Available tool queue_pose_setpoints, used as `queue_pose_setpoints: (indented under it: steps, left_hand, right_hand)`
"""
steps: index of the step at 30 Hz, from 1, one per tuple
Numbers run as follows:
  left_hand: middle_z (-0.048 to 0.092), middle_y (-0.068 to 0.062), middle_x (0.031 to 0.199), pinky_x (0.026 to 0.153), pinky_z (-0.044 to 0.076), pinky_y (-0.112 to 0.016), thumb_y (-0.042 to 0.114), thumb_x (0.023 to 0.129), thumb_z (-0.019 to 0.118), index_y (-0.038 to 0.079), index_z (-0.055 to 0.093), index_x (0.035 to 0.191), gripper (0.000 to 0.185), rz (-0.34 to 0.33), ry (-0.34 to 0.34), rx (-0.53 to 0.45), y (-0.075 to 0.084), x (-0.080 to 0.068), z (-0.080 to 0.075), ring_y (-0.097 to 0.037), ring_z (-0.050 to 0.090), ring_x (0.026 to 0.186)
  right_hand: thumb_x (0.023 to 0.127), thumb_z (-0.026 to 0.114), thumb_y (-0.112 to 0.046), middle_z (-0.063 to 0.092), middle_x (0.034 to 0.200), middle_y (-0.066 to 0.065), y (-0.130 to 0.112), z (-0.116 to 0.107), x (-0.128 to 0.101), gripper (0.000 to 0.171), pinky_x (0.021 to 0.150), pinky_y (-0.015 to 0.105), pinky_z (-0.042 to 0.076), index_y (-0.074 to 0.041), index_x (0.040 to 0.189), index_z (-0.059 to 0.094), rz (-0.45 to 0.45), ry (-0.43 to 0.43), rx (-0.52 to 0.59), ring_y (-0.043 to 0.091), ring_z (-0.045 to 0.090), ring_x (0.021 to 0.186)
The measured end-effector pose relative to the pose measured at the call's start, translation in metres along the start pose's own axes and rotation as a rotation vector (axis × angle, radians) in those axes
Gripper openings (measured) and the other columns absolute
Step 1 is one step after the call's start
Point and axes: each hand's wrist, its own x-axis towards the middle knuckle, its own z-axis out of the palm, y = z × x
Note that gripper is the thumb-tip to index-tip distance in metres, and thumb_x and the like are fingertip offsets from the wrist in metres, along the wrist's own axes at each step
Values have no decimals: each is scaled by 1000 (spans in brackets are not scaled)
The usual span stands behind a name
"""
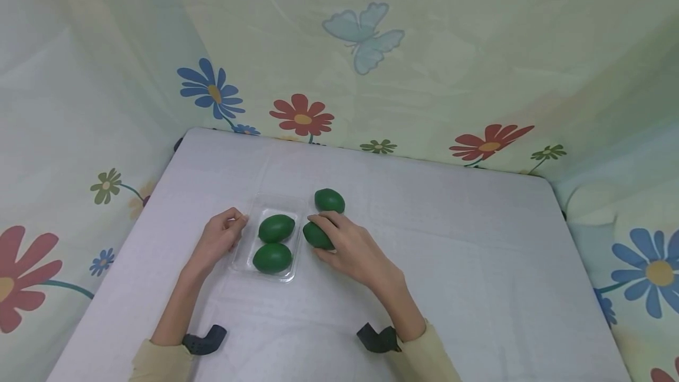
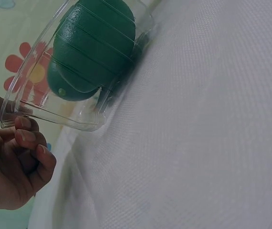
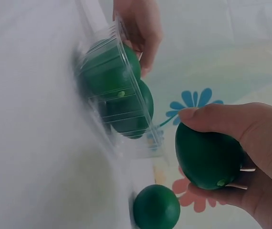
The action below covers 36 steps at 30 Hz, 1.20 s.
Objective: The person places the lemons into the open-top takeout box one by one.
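Observation:
A clear plastic box point(image 1: 245, 261) lies on the table with two green limes point(image 1: 276, 229) in it, one behind the other. At its left rim my left hand point(image 1: 220, 234) pinches the edge between thumb and curled fingers, as the left wrist view shows. My right hand point(image 1: 352, 246) grips another green lime point(image 3: 207, 155), thumb on one side and fingers on the other, held just right of the box and raised off the table in the right wrist view. One more lime point(image 1: 330, 200) rests on the table beyond the right hand.
A white cloth covers the table point(image 1: 451, 264), whose far edge meets a hanging curtain point(image 1: 451, 46) printed with flowers and a butterfly. Dark wrist devices point(image 1: 205, 341) sit on both forearms near the sleeves.

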Motion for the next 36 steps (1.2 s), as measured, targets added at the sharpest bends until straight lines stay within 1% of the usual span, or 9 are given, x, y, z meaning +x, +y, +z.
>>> queue_pose_setpoints:
  steps: [8,13,20,24,30,36]
  left_hand:
    - [44,4,57,50,37,-26,27,107,54,-2,56,98,31,11,-4,18,-3,1,-1,-12,42,52]
    - [45,4,58,51,37,-26,27,107,54,-1,56,98,30,3,-1,18,-2,1,-1,-12,42,52]
    - [44,4,58,50,37,-25,27,107,56,-1,56,98,29,-7,-6,-11,-1,1,-1,-10,41,52]
    - [44,4,57,50,37,-25,26,107,56,-2,55,98,29,-6,-6,-22,-2,2,-1,-11,41,52]
    - [43,5,57,50,37,-25,25,107,55,-1,56,99,28,-11,-8,-7,-3,3,-1,-11,42,52]
    - [43,4,57,50,37,-25,24,107,54,-2,55,98,27,-2,-9,-4,-2,3,-2,-10,41,51]
  right_hand:
    - [87,84,-20,63,130,13,0,0,17,56,85,34,61,-11,137,61,-25,9,20,24,70,105]
    - [87,85,-23,64,130,12,-2,2,30,57,87,34,60,-11,138,60,-35,3,25,24,68,110]
    - [89,83,-27,63,135,11,-4,5,54,60,95,38,57,-11,141,58,-15,-62,62,25,65,119]
    - [91,81,-29,62,137,13,-5,11,69,61,95,39,58,-12,144,56,5,-111,74,26,65,119]
    - [94,78,-31,60,139,12,-3,26,87,60,95,38,57,-14,147,53,27,-171,72,25,64,120]
    - [94,77,-33,60,139,12,-7,39,98,62,93,37,58,-14,148,52,2,-190,36,23,64,119]
